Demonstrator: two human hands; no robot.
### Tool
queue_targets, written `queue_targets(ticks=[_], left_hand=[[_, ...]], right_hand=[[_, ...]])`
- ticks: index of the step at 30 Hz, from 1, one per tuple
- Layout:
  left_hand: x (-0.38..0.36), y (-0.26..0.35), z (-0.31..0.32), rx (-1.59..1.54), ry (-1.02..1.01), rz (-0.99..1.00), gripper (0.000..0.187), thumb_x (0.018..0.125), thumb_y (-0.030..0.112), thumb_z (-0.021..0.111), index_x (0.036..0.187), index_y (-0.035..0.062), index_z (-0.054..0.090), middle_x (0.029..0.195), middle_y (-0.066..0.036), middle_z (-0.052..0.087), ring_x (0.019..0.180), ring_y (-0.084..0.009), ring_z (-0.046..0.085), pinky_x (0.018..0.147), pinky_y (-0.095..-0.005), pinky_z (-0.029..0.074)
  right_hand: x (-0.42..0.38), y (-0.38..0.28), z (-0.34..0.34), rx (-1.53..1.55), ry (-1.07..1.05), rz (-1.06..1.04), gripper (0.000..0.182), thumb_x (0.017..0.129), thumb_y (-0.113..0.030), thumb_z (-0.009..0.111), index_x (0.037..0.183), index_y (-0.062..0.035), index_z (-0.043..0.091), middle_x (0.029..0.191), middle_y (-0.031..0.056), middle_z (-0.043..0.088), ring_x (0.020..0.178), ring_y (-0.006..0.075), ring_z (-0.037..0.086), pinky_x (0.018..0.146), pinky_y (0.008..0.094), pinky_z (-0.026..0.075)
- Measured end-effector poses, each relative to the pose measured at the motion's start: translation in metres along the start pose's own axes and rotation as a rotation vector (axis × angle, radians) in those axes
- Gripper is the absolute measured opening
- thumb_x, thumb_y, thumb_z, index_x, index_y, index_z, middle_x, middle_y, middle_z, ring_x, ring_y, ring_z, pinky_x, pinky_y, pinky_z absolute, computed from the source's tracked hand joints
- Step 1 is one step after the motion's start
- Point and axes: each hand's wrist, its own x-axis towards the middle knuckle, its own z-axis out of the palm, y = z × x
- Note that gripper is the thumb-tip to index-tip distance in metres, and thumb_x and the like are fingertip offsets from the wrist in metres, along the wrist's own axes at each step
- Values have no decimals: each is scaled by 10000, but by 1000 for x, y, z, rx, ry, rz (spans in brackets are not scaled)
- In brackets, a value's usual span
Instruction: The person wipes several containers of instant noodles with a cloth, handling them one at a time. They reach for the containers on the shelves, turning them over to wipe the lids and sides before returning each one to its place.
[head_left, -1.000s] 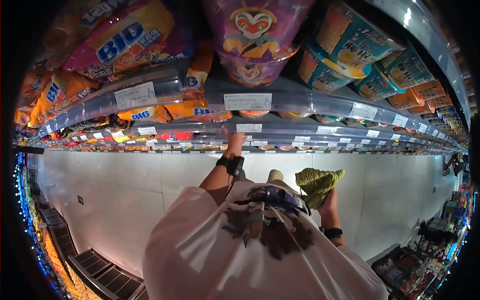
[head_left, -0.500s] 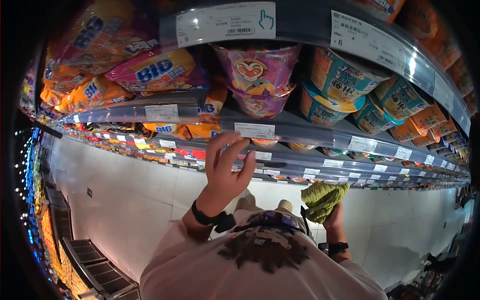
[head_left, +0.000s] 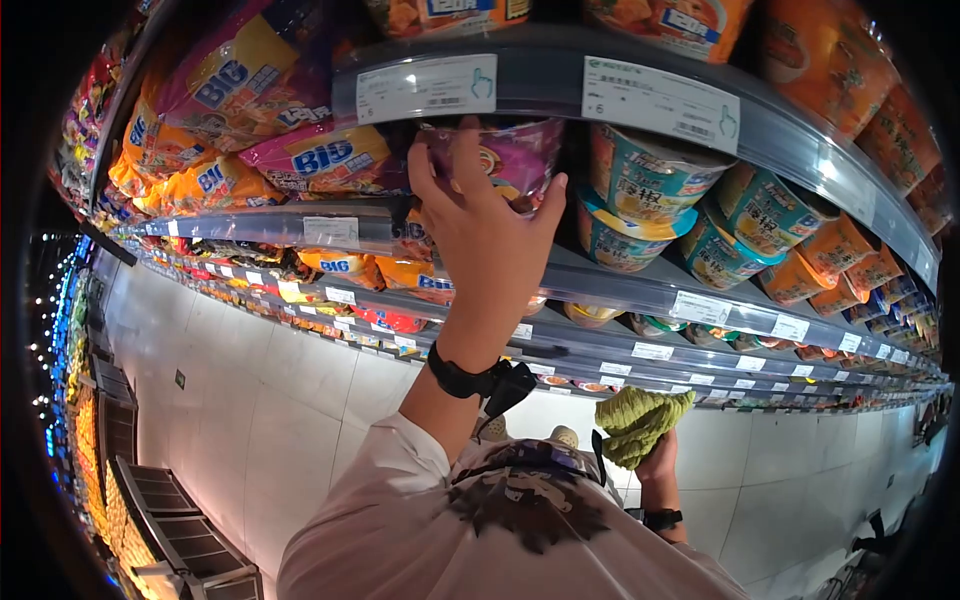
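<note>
My left hand reaches up to the shelf, its fingers wrapped round the front of a purple instant noodle bowl. The thumb lies at the bowl's right side and the fingers at its left side and upper front. My palm hides the lower part of that stack. Down by my waist, my right hand grips a bunched green cloth. Teal instant noodle bowls stand stacked to the right of the purple one. On the left, purple BIG noodle packs lie close to my fingers.
A shelf edge with price labels runs just above the purple bowl. Orange noodle bowls stand further right. Lower shelves hold more packs and bowls. Pale floor tiles lie below, with dark crates at lower left.
My left hand has moved up from the lower shelf edge to the purple noodle bowl and closed round it. The right hand still holds the green cloth. The view has shifted slightly.
</note>
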Motion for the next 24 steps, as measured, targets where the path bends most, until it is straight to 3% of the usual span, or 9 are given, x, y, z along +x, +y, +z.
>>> queue_targets(ticks=[7,9,12,16,22,24], left_hand=[[9,5,5,-17,-1,-144,993,694,326,893,1445,38,310,1437,-307,187,1264,-505,416,973,-517,497],[11,8,4,-61,-7,-187,982,673,305,906,1417,33,326,1415,-297,204,1318,-481,347,965,-484,513],[7,0,8,-22,95,-46,973,659,298,911,1396,40,331,1393,-281,219,1336,-454,282,943,-488,520],[0,-2,8,-80,210,3,970,649,293,913,1385,49,329,1384,-265,239,1333,-426,245,931,-482,515],[-18,-3,-7,-133,198,68,1038,609,317,923,1401,59,302,1381,-260,245,1344,-412,207,993,-526,396],[-23,-1,-18,-55,155,93,1057,621,239,907,1406,13,235,1389,-192,259,1341,-316,279,1114,-446,339]], right_hand=[[-12,-8,-22,23,12,-22,531,1045,-404,373,1428,-46,457,1404,134,546,1277,317,543,1092,479,433],[-11,-11,-26,8,0,-37,530,1045,-403,372,1428,-48,458,1406,134,545,1279,316,541,1092,479,432],[-9,-14,-29,-1,0,-56,521,1046,-394,366,1425,-49,461,1407,136,543,1282,315,537,1094,475,430],[-5,-14,-29,16,-3,-23,509,1045,-383,362,1408,-43,472,1394,140,548,1272,318,538,1091,471,430],[-1,-13,-28,-4,-4,1,500,1045,-375,369,1395,-37,479,1389,143,550,1265,324,541,1087,471,434],[0,-12,-27,-14,-8,-4,504,1047,-375,368,1407,-35,464,1391,144,545,1262,326,542,1086,474,434]])
